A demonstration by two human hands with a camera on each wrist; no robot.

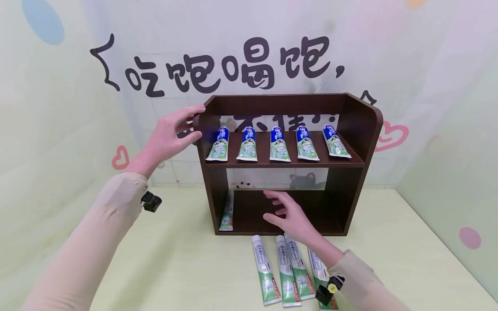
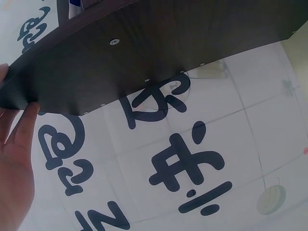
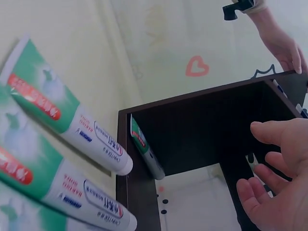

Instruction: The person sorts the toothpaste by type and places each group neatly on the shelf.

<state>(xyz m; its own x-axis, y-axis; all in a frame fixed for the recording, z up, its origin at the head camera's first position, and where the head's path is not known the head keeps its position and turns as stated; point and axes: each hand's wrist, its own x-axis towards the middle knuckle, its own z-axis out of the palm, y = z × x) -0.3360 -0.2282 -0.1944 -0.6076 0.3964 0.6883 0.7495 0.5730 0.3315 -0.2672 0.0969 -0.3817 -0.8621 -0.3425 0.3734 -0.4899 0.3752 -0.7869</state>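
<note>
My left hand [image 1: 171, 131] holds the upper left side of a dark brown two-tier shelf [image 1: 280, 165], fingers at the panel's edge; the left wrist view shows them against the panel [image 2: 159, 53]. With fingers loosely bent and nothing in them, my right hand [image 1: 289, 216] hovers before the lower tier. At the left end of that tier lies one green-and-white toothpaste tube [image 1: 227, 211]. Several like it lie on the table below the right hand, including a leftmost tube [image 1: 266, 270] and, partly behind the right wrist, a rightmost tube [image 1: 318, 263].
Several blue-and-green toothpaste tubes [image 1: 278, 144] lie in a spaced row on the upper tier, caps toward the back. The pale table [image 1: 175, 250] carries the shelf. Behind stands a light backdrop [image 1: 155, 26] with large black characters, and a side wall [image 1: 459, 172] rises at the right.
</note>
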